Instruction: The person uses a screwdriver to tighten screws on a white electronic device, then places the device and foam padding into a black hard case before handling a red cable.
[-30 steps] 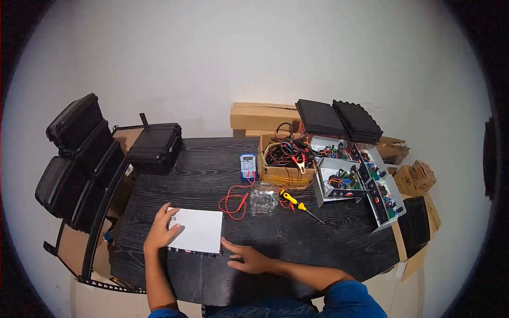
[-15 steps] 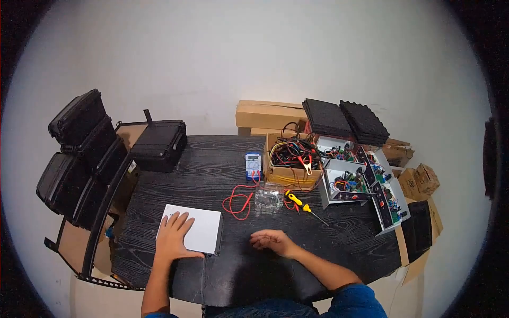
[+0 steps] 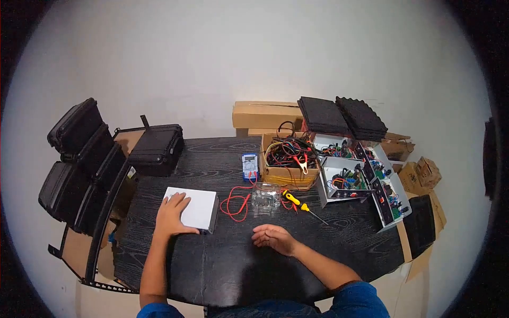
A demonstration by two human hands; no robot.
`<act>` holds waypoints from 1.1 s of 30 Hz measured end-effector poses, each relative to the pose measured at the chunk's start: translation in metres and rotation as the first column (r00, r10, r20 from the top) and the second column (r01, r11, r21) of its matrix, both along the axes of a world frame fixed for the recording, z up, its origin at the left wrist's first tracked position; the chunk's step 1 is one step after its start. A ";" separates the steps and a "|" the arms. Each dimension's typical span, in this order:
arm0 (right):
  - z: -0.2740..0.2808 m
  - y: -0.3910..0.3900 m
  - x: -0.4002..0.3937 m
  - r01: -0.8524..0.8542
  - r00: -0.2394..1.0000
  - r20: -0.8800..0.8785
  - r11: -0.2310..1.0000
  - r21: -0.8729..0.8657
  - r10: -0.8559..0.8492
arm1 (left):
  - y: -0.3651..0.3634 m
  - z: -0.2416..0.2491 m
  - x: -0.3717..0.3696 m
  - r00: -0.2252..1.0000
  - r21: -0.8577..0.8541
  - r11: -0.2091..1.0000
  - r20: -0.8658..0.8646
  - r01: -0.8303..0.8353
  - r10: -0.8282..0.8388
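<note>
On the left part of the dark table lies a white-topped box [image 3: 200, 208] with dark sides. My left hand [image 3: 174, 214] grips it, fingers spread over the top and thumb at the near edge. My right hand [image 3: 275, 239] hovers or rests to the right of the box, fingers loosely curved, holding nothing. Beyond it are a clear plastic piece [image 3: 266, 198] and a yellow-and-black screwdriver [image 3: 297, 201]. Red test leads [image 3: 233, 208] curl beside the plastic piece and run to a blue multimeter [image 3: 250, 165].
A cardboard box [image 3: 289, 177] full of cables stands at the back. Open white housings [image 3: 347, 177] with circuit boards crowd the right side, below black foam sheets [image 3: 323, 114]. Several black cases [image 3: 74, 127] are stacked at the left; another black case [image 3: 154, 148] sits at the back-left corner.
My left hand and the white-topped box have moved away from me, and more of the box's dark right side shows. My right hand has shifted only slightly.
</note>
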State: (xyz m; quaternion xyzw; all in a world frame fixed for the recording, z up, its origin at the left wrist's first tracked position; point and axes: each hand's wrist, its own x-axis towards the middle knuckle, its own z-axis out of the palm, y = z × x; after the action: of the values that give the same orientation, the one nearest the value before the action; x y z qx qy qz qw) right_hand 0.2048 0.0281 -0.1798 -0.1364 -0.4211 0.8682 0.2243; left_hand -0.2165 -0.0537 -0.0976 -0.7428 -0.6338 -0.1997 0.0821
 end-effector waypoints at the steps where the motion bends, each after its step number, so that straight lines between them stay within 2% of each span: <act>1: 0.000 0.001 0.000 -0.005 1.000 -0.007 1.000 -0.003 0.005 | 0.008 0.001 -0.002 1.000 -0.004 1.000 -0.005 -0.005 0.005; 11: 0.003 0.002 0.001 -0.014 1.000 -0.011 0.999 -0.030 0.014 | 0.035 0.001 -0.009 0.999 -0.020 1.000 -0.024 0.023 -0.024; 14: 0.007 0.002 0.003 0.010 1.000 0.014 1.000 -0.002 -0.010 | 0.030 -0.001 -0.009 0.998 -0.038 0.999 -0.055 0.006 -0.008; 16: 0.010 0.003 0.002 0.018 1.000 0.025 0.999 -0.045 -0.016 | 0.018 0.000 -0.003 0.999 -0.062 0.998 -0.052 -0.004 0.001; 18: 0.010 0.004 0.004 0.012 1.000 0.027 0.998 -0.063 -0.011 | 0.002 -0.002 -0.008 0.992 -0.038 0.999 -0.128 0.013 -0.017; 19: 0.007 0.005 0.004 0.008 1.000 0.020 0.998 -0.061 -0.006 | -0.013 0.014 -0.005 0.991 -0.049 0.999 -0.136 -0.006 -0.001; 22: 0.004 0.005 0.004 0.006 1.000 -0.016 0.998 -0.067 -0.007 | -0.063 0.044 -0.028 0.982 0.100 0.991 -0.155 -0.091 0.105; 23: 0.003 0.004 0.005 0.013 0.999 -0.029 0.997 -0.073 -0.015 | -0.082 0.050 -0.046 0.985 0.207 0.976 -0.135 -0.076 0.105; 26: 0.006 0.004 0.004 0.014 0.998 -0.052 0.997 -0.078 -0.018 | -0.147 0.083 -0.088 0.959 0.547 0.826 -0.136 -0.135 0.247; 27: 0.004 0.005 0.003 0.011 0.998 -0.055 0.996 -0.083 -0.016 | -0.169 0.082 -0.108 0.912 0.652 0.730 -0.145 -0.204 0.384; 29: 0.000 0.008 0.003 0.006 0.998 -0.059 0.996 -0.093 -0.011 | -0.211 0.075 -0.160 0.847 0.794 0.501 0.033 -0.344 0.530; 30: -0.001 0.009 0.002 0.008 0.998 -0.061 0.996 -0.093 -0.014 | -0.233 0.072 -0.188 0.739 0.810 0.372 0.108 -0.453 0.665; 31: 0.000 0.009 0.001 0.011 0.998 -0.062 0.996 -0.094 -0.017 | -0.249 0.077 -0.207 0.710 0.818 0.283 0.201 -0.500 0.674; 32: 0.001 0.008 0.001 0.014 0.998 -0.063 0.995 -0.095 -0.020 | -0.271 0.076 -0.241 0.687 0.769 0.298 0.239 -0.566 0.687; 33: 0.002 0.008 0.001 0.016 0.998 -0.065 0.995 -0.097 -0.023 | -0.282 0.081 -0.253 0.697 0.679 0.319 0.401 -0.661 0.594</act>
State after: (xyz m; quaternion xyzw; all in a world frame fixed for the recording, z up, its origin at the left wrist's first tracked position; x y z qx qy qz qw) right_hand 0.2056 0.0364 -0.1779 -0.1226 -0.3698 0.8893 0.2396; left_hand -0.4699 -0.3354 -0.0162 -0.3136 -0.7174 -0.4357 0.4441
